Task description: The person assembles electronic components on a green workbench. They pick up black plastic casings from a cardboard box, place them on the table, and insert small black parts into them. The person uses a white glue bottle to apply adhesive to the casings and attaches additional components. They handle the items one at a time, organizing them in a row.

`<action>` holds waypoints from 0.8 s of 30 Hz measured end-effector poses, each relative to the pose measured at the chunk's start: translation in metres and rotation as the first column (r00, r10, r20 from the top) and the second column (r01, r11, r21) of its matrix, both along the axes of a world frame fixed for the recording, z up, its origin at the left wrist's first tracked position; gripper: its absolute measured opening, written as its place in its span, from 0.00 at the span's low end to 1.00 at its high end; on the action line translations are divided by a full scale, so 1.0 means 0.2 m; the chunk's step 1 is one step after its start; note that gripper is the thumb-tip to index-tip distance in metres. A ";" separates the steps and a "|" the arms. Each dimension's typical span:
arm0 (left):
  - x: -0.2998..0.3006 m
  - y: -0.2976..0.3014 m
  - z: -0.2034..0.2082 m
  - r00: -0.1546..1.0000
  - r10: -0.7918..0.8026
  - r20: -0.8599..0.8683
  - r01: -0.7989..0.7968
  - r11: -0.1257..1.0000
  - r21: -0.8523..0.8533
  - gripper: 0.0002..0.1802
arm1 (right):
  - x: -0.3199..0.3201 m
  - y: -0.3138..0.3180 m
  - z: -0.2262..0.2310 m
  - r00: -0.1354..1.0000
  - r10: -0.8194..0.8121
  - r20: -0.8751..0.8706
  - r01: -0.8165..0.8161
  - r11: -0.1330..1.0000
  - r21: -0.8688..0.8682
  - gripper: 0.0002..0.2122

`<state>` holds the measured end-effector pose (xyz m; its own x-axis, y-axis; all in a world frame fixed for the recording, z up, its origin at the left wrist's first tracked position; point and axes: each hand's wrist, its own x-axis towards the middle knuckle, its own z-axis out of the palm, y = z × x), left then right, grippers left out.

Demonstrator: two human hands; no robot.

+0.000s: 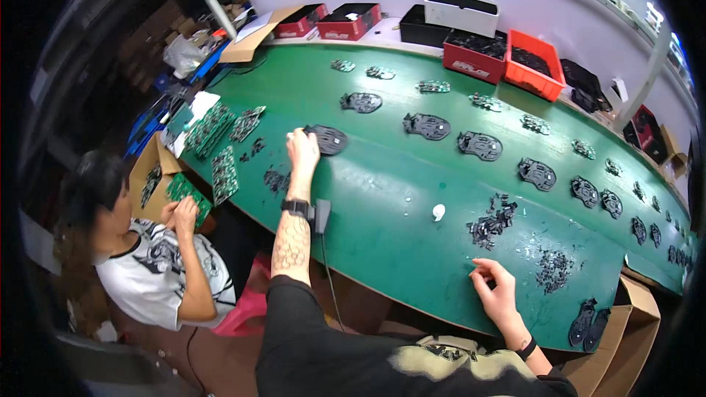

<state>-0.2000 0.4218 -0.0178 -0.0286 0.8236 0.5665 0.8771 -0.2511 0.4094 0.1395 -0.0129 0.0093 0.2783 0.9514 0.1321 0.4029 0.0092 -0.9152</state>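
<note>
My left hand (302, 153) reaches forward over the green belt (382, 198) and grips the near edge of a flat black plastic base part (329, 138). My right hand (496, 287) rests near the belt's front edge, fingers curled; whether it pinches something small I cannot tell. It lies just left of a scatter of small black pieces (551, 268). A larger heap of small black pieces (491, 225) sits beyond it. A black wristband with a cord is on my left wrist (296, 207).
Several more black base parts (479, 145) lie spaced along the belt, with small green circuit boards (432, 86) behind them. Green board panels (220, 132) lie at the left. A seated person (158, 250) handles a board there. Red and black bins (533, 62) line the back.
</note>
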 end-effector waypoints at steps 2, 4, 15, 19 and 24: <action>-0.03 0.23 -0.05 0.985 0.148 -0.093 -0.157 0.982 -0.108 0.20 | -0.02 0.05 0.00 0.984 -0.025 0.179 0.015 0.998 0.059 0.12; 0.03 0.37 -0.04 0.941 0.331 -0.066 -0.337 0.921 -0.196 0.20 | -0.02 0.07 0.02 0.974 -0.017 0.226 0.007 0.999 0.044 0.10; 0.17 0.67 0.00 0.936 0.343 0.075 -0.334 0.936 -0.113 0.21 | -0.05 0.07 0.01 0.947 -0.077 0.310 0.090 0.996 -0.026 0.07; -0.04 0.81 -0.10 0.974 0.201 0.100 -0.218 0.953 0.210 0.21 | -0.07 0.10 0.01 0.953 -0.045 0.299 0.038 0.999 0.028 0.06; 0.29 0.49 0.02 0.955 -0.255 0.153 0.237 0.963 0.127 0.18 | 0.04 0.03 0.01 0.957 -0.062 0.284 0.044 0.997 0.067 0.07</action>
<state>-0.1428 0.5188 -0.0147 0.0662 0.7523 0.6555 0.7046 -0.5003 0.5031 0.1483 -0.0078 0.0122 0.2706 0.9242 0.2694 0.6485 0.0318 -0.7605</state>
